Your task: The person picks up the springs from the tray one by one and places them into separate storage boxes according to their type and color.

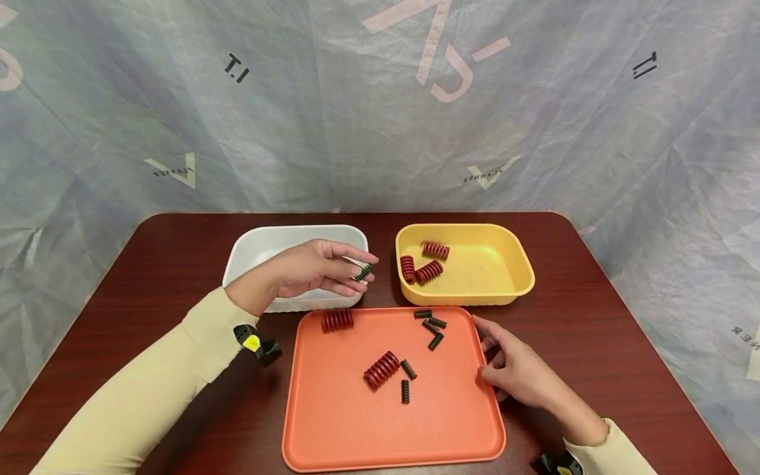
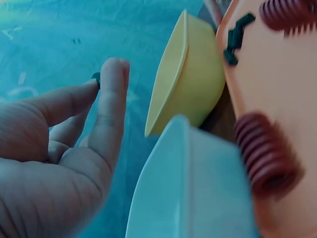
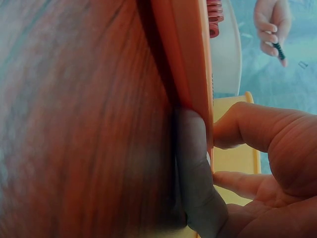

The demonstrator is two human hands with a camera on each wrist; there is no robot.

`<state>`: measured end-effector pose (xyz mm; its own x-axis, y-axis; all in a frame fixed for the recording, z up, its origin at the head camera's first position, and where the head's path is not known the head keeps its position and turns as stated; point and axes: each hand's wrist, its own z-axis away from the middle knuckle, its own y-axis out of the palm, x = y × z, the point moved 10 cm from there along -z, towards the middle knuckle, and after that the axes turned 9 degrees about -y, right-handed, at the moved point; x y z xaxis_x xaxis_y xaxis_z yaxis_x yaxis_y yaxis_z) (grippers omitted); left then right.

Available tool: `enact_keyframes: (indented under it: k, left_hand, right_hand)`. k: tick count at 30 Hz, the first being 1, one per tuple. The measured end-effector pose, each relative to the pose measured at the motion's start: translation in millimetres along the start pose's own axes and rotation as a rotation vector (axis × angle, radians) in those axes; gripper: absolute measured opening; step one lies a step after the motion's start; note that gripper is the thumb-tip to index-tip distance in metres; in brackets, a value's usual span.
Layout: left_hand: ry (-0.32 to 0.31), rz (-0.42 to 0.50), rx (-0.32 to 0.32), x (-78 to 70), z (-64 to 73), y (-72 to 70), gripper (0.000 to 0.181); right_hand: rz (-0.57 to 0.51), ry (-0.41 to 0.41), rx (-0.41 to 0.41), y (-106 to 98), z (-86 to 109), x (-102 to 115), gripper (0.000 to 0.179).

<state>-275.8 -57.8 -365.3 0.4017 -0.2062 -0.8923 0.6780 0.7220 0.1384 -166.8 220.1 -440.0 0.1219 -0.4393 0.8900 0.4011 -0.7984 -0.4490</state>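
Note:
My left hand (image 1: pixel 317 269) is over the right side of the white bin (image 1: pixel 297 232), pinching a small dark green spring (image 1: pixel 364 272) between thumb and fingers. On the right, my other hand (image 1: pixel 515 366) grips the edge of the orange tray (image 1: pixel 344 429), thumb and fingers on either side of its rim in the right wrist view. Two large red springs lie on the tray, one at the back-left edge (image 1: pixel 337 320) and one near the middle (image 1: pixel 382 369). Several small dark green springs are there too, such as a spring (image 1: pixel 406 392) near the centre and a group at the back right.
A yellow bin (image 1: pixel 466 299) behind the tray holds three red springs (image 1: pixel 436 251). Both bins stand side by side toward the back of the dark wooden table (image 1: pixel 600 369). The white bin's inside is partly hidden by my left hand. A grey printed sheet (image 1: pixel 368 132) hangs behind.

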Motion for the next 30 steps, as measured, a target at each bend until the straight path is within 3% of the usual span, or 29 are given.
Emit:
enact_keyframes:
  k: [9, 30]
  left_hand:
    - [-0.048, 0.012, -0.055, -2.3, -3.2, -35.2, 0.046]
    - [-0.214, -0.048, -0.149, 0.5, -11.5, -88.2, 0.048]
  right_hand:
    - [0.009, 0.001, 0.001, 0, 0.5, 0, 0.085]
    - [0.024, 0.007, 0.008, 0, -0.2, 0, 0.085]
